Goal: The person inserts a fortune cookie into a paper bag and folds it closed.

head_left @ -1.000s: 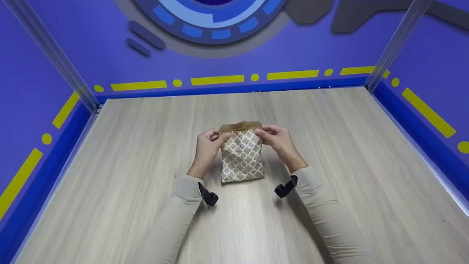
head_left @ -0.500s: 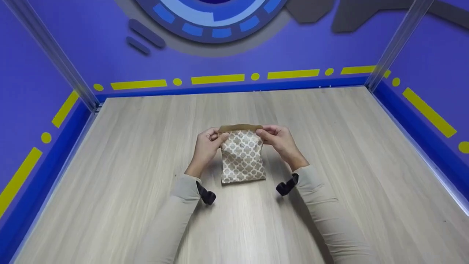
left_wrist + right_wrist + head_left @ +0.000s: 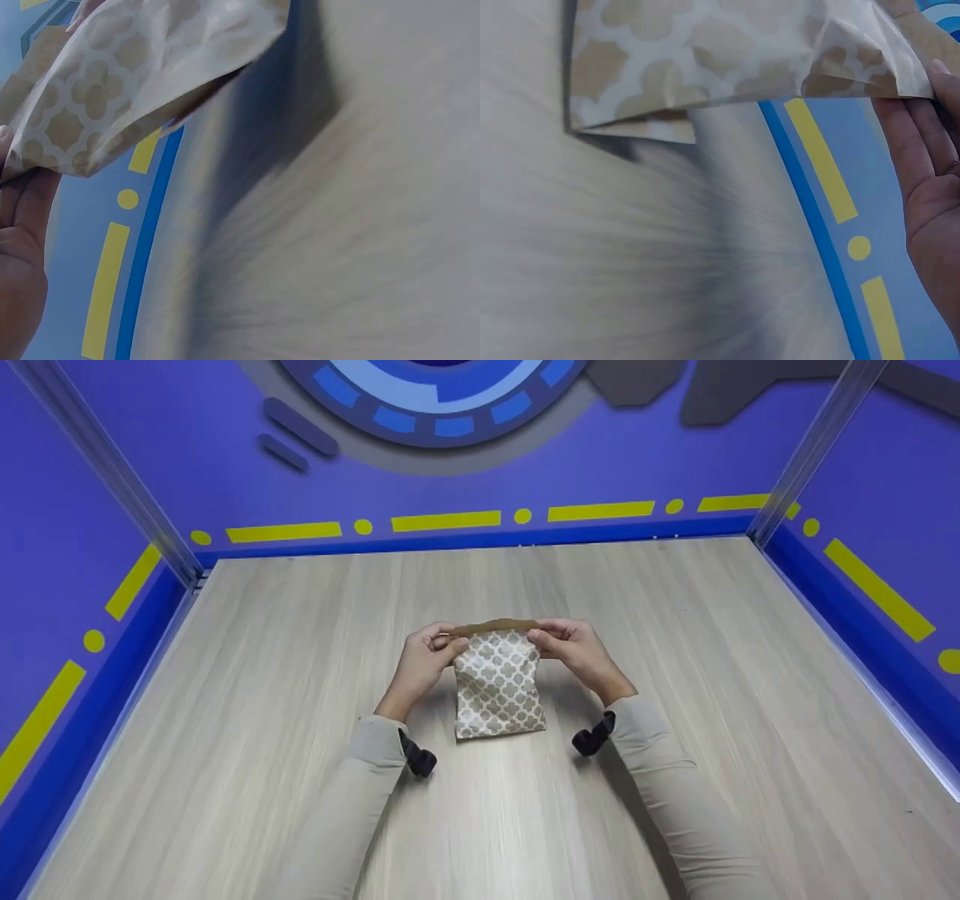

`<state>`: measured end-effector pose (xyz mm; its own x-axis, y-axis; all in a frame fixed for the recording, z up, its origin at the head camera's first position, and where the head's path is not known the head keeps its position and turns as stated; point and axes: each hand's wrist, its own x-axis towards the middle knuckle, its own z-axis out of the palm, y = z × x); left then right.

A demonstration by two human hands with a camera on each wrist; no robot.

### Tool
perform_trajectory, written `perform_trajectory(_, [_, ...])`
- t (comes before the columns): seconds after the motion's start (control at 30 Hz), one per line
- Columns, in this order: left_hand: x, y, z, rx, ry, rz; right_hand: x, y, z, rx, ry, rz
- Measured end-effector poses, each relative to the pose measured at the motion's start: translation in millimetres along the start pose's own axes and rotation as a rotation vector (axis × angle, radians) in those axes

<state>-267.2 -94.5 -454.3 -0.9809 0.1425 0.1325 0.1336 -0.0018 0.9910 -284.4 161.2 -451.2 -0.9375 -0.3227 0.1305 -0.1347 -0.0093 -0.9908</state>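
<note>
A small brown paper bag (image 3: 497, 686) with a white lattice pattern stands at the middle of the table, its bottom edge toward me. Its plain brown top flap (image 3: 499, 625) lies as a narrow band between the hands. My left hand (image 3: 426, 660) pinches the upper left corner, thumb in front and fingers behind. At the upper right corner my right hand (image 3: 576, 652) pinches the paper the same way. In the left wrist view the patterned side of the bag (image 3: 97, 90) slants upward from the left hand (image 3: 22, 247). The right wrist view shows the right hand (image 3: 930, 172) at the bag's corner.
The wood-grain table (image 3: 300, 660) extends around the bag on every side. Blue panels with yellow marks (image 3: 446, 521) wall it in at the back and both sides. Black wrist cameras (image 3: 421, 762) hang below the beige sleeves.
The brown flap at the bag's top has folded down from a taller, open shape into a thin band. Both hands keep their pinch and have shifted only slightly.
</note>
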Motion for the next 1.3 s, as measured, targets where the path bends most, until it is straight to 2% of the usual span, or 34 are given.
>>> perform_trajectory(0.3, [1.1,-5.5,-4.3,0.087,-0.051,0.035,0.6,-0.2,-8.0,-0.046,-0.088,0.027])
perform_trajectory(0.53, [1.4,-4.7,-7.0,0.096,-0.085,0.051,0.3,-2.0,-11.6,-0.106,-0.12,0.046])
perform_trajectory(0.87, [1.8,-0.8,-14.7,0.153,-0.181,0.101,-1.1,-6.0,-16.8,-0.141,-0.233,0.017])
perform_trajectory(1.13, [1.6,3.4,-15.7,0.155,-0.216,0.073,-1.1,-9.7,-20.7,-0.151,-0.294,0.043])
perform_trajectory(1.3, [1.7,3.7,-15.6,0.149,-0.235,0.087,-1.1,-12.0,-21.2,-0.161,-0.3,0.072])
